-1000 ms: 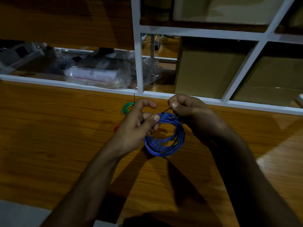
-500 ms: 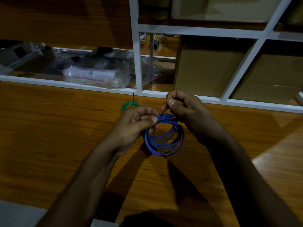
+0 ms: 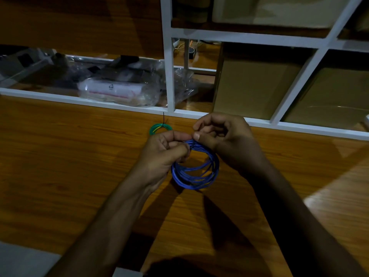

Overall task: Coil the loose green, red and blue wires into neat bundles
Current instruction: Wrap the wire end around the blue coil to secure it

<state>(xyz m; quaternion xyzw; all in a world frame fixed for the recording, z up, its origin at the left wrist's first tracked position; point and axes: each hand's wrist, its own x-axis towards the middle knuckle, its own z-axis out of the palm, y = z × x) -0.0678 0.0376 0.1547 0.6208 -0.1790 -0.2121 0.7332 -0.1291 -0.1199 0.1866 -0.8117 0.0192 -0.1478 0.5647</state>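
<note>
Closer together now, left hand (image 3: pixel 163 150) and right hand (image 3: pixel 221 136) pinch the round blue wire coil (image 3: pixel 194 170).

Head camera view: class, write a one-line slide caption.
Both hands, left hand and right hand, pinch the top of a blue wire coil above a wooden table.

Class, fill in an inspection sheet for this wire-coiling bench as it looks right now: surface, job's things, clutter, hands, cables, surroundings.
Surface: wooden table, lit patch at right.
Job's things: blue wire coil held above the table; green wire coil lying tied behind the hands; red wire not seen.
Clutter: nothing seen on the table.
Hands: left hand and right hand both pinch the top of the blue coil.
Cables: thin black tie sticking up from the green coil.
Surroundings: white shelf frame; plastic bags on the left shelf; cardboard boxes on the right.
</note>
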